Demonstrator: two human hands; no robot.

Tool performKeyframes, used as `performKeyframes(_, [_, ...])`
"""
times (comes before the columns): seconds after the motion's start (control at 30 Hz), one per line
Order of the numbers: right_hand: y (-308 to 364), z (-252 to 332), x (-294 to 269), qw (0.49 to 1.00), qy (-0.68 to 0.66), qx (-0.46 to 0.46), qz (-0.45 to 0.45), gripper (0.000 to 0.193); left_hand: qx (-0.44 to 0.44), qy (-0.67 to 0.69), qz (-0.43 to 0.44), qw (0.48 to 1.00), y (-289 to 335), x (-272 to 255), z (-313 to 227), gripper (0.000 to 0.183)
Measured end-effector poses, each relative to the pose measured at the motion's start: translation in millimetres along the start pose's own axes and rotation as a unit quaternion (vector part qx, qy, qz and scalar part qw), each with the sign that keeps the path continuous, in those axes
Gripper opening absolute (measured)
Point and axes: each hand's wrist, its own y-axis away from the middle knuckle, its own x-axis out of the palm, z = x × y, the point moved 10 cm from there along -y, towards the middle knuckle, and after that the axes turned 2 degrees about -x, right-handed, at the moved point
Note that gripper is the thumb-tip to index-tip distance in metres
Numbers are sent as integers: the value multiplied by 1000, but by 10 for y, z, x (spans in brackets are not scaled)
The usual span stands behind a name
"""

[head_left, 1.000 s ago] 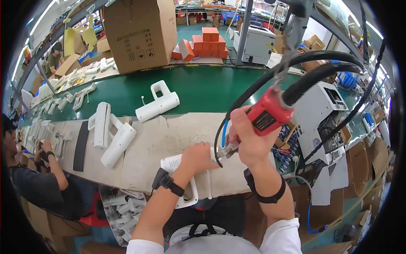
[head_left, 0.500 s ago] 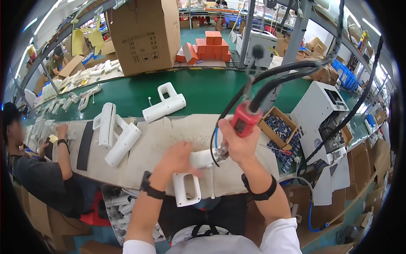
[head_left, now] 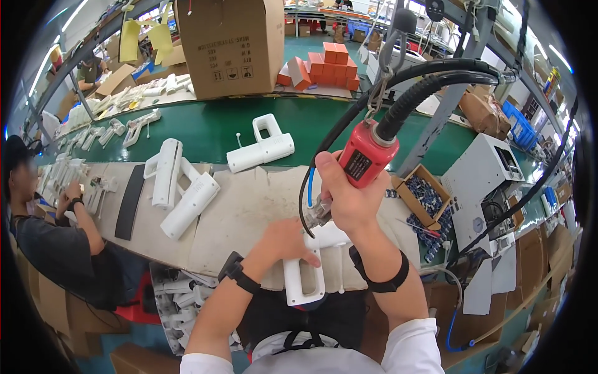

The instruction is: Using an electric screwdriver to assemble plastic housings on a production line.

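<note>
My right hand [head_left: 352, 198] is wrapped round a red power screwdriver [head_left: 369, 153] that hangs from a metal hook, with black cables running to it. Its metal front end points down at a white pistol-shaped plastic housing [head_left: 332, 235]. My left hand [head_left: 288, 240] grips this housing near its looped handle [head_left: 292, 283], thumb stretched over the handle's top. The handle points toward me, and a thin white stem [head_left: 341, 274] sticks out beside it. Whether the screwdriver's tip touches the housing is hidden by my hands.
Two similar housings [head_left: 167, 173] lie left on the cardboard-covered bench [head_left: 249, 199]; another [head_left: 261, 151] rests by the green belt [head_left: 218, 115]. A box of small dark parts [head_left: 425, 196] stands right. A co-worker [head_left: 53, 243] sits left. A black strip [head_left: 129, 202] lies between us.
The whole view has shifted a little. My right hand has raised and tilted the screwdriver. The housing and my left hand have moved slightly right.
</note>
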Motion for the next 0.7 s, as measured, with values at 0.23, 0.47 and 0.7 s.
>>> performKeyframes(0.23, [155, -546, 74, 996, 18, 92, -2, 18, 40, 58, -38, 997, -28, 56, 28, 90])
performKeyframes(0.47, [31, 53, -108, 1000, -7, -5, -3, 20, 54, 72, -62, 994, -211, -15, 0, 90])
performKeyframes(0.7, [124, 308, -227, 1000, 0, -6, 9, 18, 151, 3, -93, 984, -639, 269, 0, 73])
